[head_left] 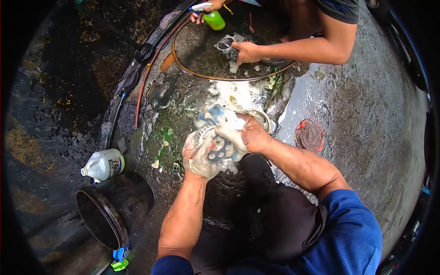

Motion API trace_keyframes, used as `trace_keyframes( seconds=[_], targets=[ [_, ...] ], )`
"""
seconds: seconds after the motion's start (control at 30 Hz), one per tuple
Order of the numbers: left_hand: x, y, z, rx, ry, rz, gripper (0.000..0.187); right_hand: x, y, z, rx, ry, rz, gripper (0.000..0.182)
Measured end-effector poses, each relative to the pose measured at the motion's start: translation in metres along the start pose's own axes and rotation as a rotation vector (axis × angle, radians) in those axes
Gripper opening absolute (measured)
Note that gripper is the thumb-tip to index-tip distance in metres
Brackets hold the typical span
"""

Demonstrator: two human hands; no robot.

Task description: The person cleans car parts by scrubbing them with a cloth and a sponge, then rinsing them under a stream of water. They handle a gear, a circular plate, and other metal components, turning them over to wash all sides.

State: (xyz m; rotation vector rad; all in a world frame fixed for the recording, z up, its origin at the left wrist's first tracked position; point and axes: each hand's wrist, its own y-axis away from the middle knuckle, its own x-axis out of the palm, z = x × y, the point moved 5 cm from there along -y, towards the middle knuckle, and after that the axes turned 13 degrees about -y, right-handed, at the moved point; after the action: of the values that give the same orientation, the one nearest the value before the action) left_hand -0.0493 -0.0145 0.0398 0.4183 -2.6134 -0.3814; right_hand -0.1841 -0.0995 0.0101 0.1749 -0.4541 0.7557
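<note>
My left hand (pixel 198 158), coated in white suds, is wrapped around a soapy metal part (pixel 222 150) with a row of round holes and a toothed edge. Against the upper side of that part, my right hand (pixel 253 133) presses a foam-covered blue and white cloth (pixel 214 114), its fingers closed on it. Foam hides much of both the part and the cloth. Just beyond my right hand, a round metal rim (pixel 261 118) shows on the wet ground, partly covered by the hand.
Ahead, another person's hand (pixel 247 52) holds a metal housing (pixel 225 44); their other hand grips a green spray bottle (pixel 214 21). A hose (pixel 175 52) loops there. A white jug (pixel 104 165) and tipped black bucket (pixel 107 213) lie left. A red-rimmed round object (pixel 309 136) sits right.
</note>
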Motion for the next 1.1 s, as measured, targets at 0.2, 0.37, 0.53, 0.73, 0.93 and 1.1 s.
trace_keyframes(
  seconds=[0.2,0.37,0.53,0.73,0.93,1.1],
  targets=[
    [-0.006,-0.024,0.007,-0.023,-0.604,0.212,0.041,0.04,-0.025,0.075,-0.098,0.782,0.48,0.037],
    [-0.009,-0.012,-0.008,-0.163,-0.302,-0.065,0.028,0.015,-0.014,0.031,-0.271,0.616,0.207,0.04],
    [-0.013,-0.007,0.01,-0.147,-0.028,-0.056,0.032,0.013,0.007,0.004,0.02,-0.084,-0.024,0.04],
    [0.028,-0.012,-0.027,-0.059,-0.582,0.212,0.034,0.049,-0.028,0.086,-0.044,0.825,0.553,0.032],
    [0.001,-0.007,-0.013,-0.217,-0.105,0.028,0.028,0.019,0.014,0.004,0.076,-0.331,-0.18,0.037],
    [0.01,-0.005,-0.012,-0.241,-0.155,0.17,0.034,0.01,-0.019,0.057,-0.084,0.373,0.322,0.039]
  ],
)
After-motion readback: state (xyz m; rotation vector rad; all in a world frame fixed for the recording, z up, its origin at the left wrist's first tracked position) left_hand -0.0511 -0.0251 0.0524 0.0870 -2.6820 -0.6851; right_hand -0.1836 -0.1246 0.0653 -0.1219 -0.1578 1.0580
